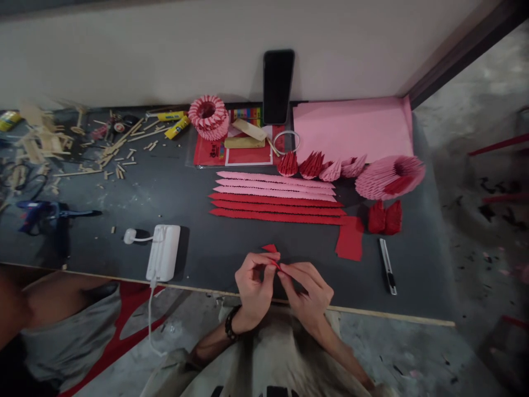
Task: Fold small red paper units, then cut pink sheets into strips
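My left hand [254,284] and my right hand [308,289] meet near the front edge of the dark table [194,198]. Both pinch a small folded red paper piece [271,250] whose tip sticks up between the fingertips. Just beyond lie long red and pink paper strips [276,199] in a row. A stack of small red paper squares [350,238] lies to the right of my hands. Folded red units [385,217] stand further right.
A box cutter [387,266] lies at the right. A white power bank [163,252] with cable sits left. A pink folded-paper ring [390,176], pink sheets [351,129], a propped phone [278,85] and a red-white ring [208,117] stand behind. Wooden sticks [111,149] litter the far left.
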Demonstrator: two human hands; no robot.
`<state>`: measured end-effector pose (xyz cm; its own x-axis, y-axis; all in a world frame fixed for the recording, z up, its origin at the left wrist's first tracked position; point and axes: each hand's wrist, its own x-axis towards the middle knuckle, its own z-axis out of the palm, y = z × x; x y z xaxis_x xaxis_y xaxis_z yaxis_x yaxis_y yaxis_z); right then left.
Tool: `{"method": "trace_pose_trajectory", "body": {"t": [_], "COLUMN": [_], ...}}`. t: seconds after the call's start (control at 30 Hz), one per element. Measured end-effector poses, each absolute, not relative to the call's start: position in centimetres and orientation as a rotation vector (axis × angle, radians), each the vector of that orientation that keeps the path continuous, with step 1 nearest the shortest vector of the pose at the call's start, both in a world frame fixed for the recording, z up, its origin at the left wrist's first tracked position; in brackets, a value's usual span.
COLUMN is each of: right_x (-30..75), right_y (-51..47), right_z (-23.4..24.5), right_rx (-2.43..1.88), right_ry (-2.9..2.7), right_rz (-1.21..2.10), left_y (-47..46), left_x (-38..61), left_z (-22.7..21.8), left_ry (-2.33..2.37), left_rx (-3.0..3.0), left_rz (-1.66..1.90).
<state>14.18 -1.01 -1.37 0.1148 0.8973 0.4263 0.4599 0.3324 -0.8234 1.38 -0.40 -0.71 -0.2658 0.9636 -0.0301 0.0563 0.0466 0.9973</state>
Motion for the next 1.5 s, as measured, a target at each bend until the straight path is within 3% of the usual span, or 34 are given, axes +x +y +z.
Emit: {"method": "trace_pose_trajectory", "body": {"t": [0.37, 0.6, 1.03, 1.23, 1.5], "right_x": [14.1, 14.4, 13.9, 14.8, 14.1], "right_y": [-0.9, -0.9, -0.8, -0.6, -0.8], "right_z": [-1.7, -1.6, -2.5, -2.8, -1.8], "right_rx": [-1.327, -1.375, -1.522, -1.499, -1.467], "right_ry": [-1.544, -1.515, -1.078, -1.279, -1.184], "right_rz": [0.321, 0.518, 0.978, 0.776, 0.776], "left_y": [-1.2, 0.1, 0.3, 1.0, 1.1], "left_x": [1.5, 0.1, 0.6, -0.9, 0.4], "left_z": [-1.3, -0.1, -0.4, -0.1, 0.0], "left_ry": [1.608, 1.381, 1.457, 1.469, 1.428], "left_rx": [1.063, 1.199, 1.026, 1.243, 0.966], "left_rz": [1.313, 1.088, 1.078, 0.923, 1.041]}}
